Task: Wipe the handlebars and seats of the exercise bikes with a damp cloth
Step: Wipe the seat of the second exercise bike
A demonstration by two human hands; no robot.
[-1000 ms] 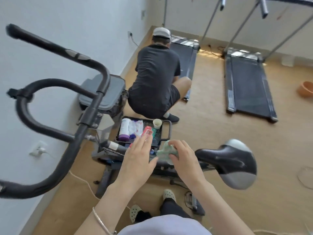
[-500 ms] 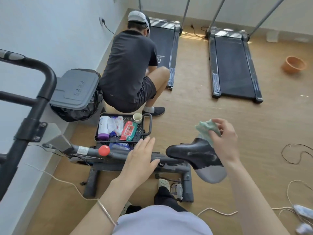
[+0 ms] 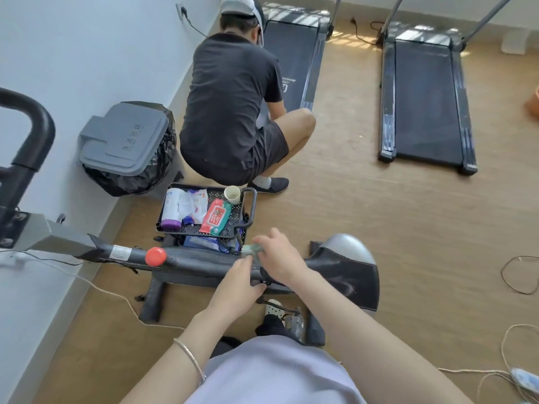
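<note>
My right hand (image 3: 281, 259) grips the green cloth (image 3: 251, 249) at nine o'clock of the bike seat (image 3: 347, 272); my left hand (image 3: 237, 285) rests straight-fingered on the bike frame (image 3: 198, 265).

crumpled green cloth (image 3: 251, 249) sits near the black seat (image 3: 348, 272)'s narrow end.

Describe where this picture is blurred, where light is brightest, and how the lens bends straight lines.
Head view: the right hand and the green cloth it grips are smeared by motion, while the bin lid lettering is crisp; sunlight makes bright patches on the floor near the far ends of the treadmills; the wide lens leans the wall and splays the treadmills.
</note>
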